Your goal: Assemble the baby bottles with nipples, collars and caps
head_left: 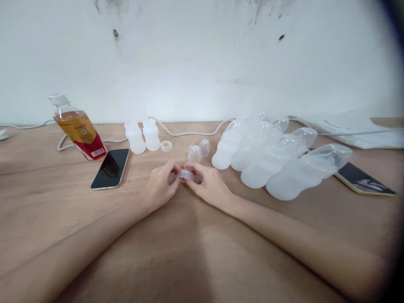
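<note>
Between the fingertips of my left hand (162, 185) and my right hand (210, 183) is a translucent screw ring (185, 174) of a baby bottle, pinched from both sides just above the table. Whether a teat sits inside it I cannot make out. Just beyond my hands lie small clear domed caps (194, 154), close together. A similar ring (166, 146) rests flat to their left, beside two frosted white bottle bodies (151, 136) standing without tops. To the right of my right hand, several frosted baby bottles (285, 181) with clear domed tops stand in a cluster.
At the left are a drink bottle (80, 130) with a red and yellow label and a smartphone (110, 168). Another dark flat device (362, 179) lies behind the bottle cluster. A white cable (189, 134) runs along the wall, and a plastic bag (356, 130) lies at the back right.
</note>
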The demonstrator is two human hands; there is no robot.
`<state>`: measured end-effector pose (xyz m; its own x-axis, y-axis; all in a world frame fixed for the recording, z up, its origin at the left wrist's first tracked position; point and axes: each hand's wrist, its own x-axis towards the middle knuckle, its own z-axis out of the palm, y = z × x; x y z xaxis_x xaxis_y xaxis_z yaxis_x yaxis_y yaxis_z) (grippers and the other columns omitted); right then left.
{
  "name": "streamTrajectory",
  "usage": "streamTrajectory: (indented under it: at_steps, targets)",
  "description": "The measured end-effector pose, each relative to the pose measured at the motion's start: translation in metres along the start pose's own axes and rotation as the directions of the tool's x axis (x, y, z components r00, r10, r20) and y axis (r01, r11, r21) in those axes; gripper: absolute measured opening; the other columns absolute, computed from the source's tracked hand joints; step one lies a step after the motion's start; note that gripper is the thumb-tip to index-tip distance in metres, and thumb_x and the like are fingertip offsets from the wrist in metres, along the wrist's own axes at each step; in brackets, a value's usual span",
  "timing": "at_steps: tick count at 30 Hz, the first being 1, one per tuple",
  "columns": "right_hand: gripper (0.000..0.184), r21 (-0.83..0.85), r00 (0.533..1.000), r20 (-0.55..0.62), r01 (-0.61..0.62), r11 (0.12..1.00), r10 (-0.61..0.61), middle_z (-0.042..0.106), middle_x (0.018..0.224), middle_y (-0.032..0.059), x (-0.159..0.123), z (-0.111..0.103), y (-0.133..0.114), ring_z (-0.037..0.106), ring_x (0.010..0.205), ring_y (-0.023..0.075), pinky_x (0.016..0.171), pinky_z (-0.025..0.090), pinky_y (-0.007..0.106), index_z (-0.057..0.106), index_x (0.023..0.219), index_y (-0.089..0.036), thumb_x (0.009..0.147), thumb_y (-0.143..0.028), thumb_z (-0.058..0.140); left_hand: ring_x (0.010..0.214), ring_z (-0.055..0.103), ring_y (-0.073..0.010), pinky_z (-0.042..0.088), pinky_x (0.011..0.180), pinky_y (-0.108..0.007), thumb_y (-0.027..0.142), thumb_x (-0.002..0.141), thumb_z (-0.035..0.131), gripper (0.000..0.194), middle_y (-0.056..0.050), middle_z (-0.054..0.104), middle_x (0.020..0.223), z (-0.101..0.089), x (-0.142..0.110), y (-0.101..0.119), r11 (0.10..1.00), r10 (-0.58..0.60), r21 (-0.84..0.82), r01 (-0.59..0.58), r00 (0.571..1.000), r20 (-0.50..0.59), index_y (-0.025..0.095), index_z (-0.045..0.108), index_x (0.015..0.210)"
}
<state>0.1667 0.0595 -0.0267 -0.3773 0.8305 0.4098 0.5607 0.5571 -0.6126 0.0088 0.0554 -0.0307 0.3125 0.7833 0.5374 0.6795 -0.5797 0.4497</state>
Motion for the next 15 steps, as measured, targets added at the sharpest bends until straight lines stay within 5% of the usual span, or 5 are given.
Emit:
streamTrajectory:
  at_steps: [8, 15]
  targets:
    - [0.037, -0.039, 0.993, 0.112, 0.053, 0.998, -0.048, 0.065, 0.088, 0.0041, 0.0016, 0.001, 0.0033, 0.061, 0.068, 0.0119, 0.066, 0.047, 0.024, 0.052, 0.113, -0.014, 0.078, -0.009, 0.04, 0.063, 0.056, -0.0104, 0.042, 0.058, -0.019, 0.006, 0.067, 0.049, 0.015, 0.003, 0.057, 0.068, 0.0002, -0.0024, -0.0006, 0.999, 0.044, 0.015, -0.044, 0.999, -0.005, 0.018, 0.043, 0.073]
    - [0.036, -0.202, 0.961, 0.11, 0.271, 0.941, -0.253, 0.058, 0.108, 0.0119, -0.0007, -0.0005, 0.0078, 0.059, 0.089, 0.0194, 0.075, 0.048, 0.033, 0.042, 0.118, -0.011, 0.082, -0.013, 0.034, 0.063, 0.055, -0.0103, 0.041, 0.058, -0.02, 0.01, 0.069, 0.049, 0.012, 0.004, 0.056, 0.067, 0.0008, -0.0038, 0.0025, 0.997, -0.072, -0.024, 0.07, 0.996, -0.06, 0.019, 0.042, 0.07]
